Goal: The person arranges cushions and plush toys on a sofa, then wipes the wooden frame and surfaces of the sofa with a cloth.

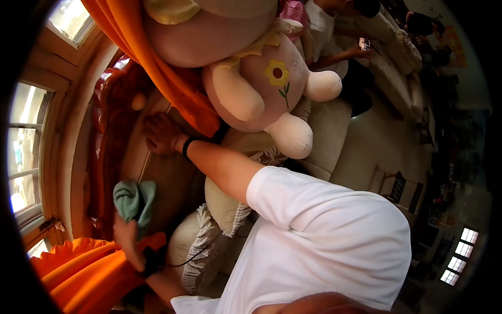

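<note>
My left hand (125,233) is closed around a crumpled green cloth (135,200), held against the brown leather-like sofa (172,180) near its carved wooden frame (107,131). A dark band circles the left wrist. My right hand (162,133) lies on the sofa's upper part, fingers apart and partly in shadow, with nothing seen in it. Close to it hangs an orange curtain (180,89). Beside the right forearm sits a large plush toy (251,83) with a yellow flower on its belly.
Cushions with white fringes (191,246) lie between my arms. More orange curtain (94,267) bunches below the left hand, by the window (26,152). A person in a light shirt (321,31) sits beyond the toy, holding a phone (364,44). A folding chair (400,188) stands farther off.
</note>
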### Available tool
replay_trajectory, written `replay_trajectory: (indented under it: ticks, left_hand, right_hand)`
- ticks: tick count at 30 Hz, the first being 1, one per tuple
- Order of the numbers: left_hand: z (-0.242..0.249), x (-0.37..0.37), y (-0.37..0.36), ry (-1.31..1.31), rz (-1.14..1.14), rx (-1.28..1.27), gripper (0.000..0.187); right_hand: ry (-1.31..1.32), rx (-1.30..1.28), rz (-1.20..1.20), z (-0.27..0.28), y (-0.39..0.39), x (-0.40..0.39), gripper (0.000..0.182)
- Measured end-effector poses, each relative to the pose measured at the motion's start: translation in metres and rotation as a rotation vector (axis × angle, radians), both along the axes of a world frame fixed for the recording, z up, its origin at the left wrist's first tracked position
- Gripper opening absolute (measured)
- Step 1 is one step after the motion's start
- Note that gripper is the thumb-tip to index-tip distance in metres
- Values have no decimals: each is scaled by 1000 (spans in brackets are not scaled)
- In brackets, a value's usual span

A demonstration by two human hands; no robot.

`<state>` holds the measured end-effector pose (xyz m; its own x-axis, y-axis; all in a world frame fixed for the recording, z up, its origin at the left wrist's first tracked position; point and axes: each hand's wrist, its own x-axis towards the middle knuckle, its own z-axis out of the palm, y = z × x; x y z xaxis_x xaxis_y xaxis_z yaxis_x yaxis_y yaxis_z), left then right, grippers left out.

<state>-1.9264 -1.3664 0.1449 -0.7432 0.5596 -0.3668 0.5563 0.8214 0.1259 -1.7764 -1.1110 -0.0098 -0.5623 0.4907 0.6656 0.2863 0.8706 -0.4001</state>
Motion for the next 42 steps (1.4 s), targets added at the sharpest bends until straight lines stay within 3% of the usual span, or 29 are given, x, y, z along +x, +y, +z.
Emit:
replay_trajectory:
  ticks: [1,2,3,5,7,8,10,12,14,18,20,23,27,29,32,35,38,42]
  left_hand:
    - [24,-5,6,-89,40,-59,63]
    - [28,-27,-5,8,-81,266,64]
    - [31,-61,-15,137,-157,429,66]
    - [60,-99,-4,490,-233,627,66]
    - [81,-112,34,539,-306,769,74]
    - [65,-149,44,479,-192,635,70]
    - [16,-182,69,455,-274,629,66]
    - [-8,-156,101,176,-462,773,66]
    - [-9,-85,128,803,-485,558,64]
    - [1,-65,121,714,-358,583,62]
    - [8,-65,115,884,-409,410,62]
    - [30,-53,112,749,-229,285,59]
    - [1,-88,127,663,-295,348,61]
    - [-6,-74,163,788,-354,457,66]
    - [2,-55,181,738,-256,436,70]
    - [-12,-72,169,768,-383,573,66]
    - [-12,-79,136,652,-356,684,61]
    - [-8,-92,100,664,-288,634,57]
  right_hand:
    - [-16,-52,17,1,1,-1,27]
    - [-33,-104,32,1,3,-1,26]
    - [-31,-104,28,1,2,0,26]
    - [-13,-81,35,0,3,0,25]
    - [-5,-66,38,0,4,2,26]
    - [4,-59,44,0,4,2,26]
    - [18,-48,40,4,4,3,26]
    - [26,-38,42,5,3,3,26]
    - [-25,-79,44,4,3,4,26]
    - [-25,-65,64,5,2,6,27]
    - [-12,-78,30,5,3,3,28]
    - [4,-53,27,1,2,3,28]
    - [28,-63,58,-3,1,-1,27]
    - [22,-48,47,3,2,1,26]
    - [-10,-87,69,6,3,4,25]
    - [-4,-82,29,5,0,3,24]
    - [-23,-72,52,3,3,4,28]
    - [-6,-44,12,-5,1,0,28]
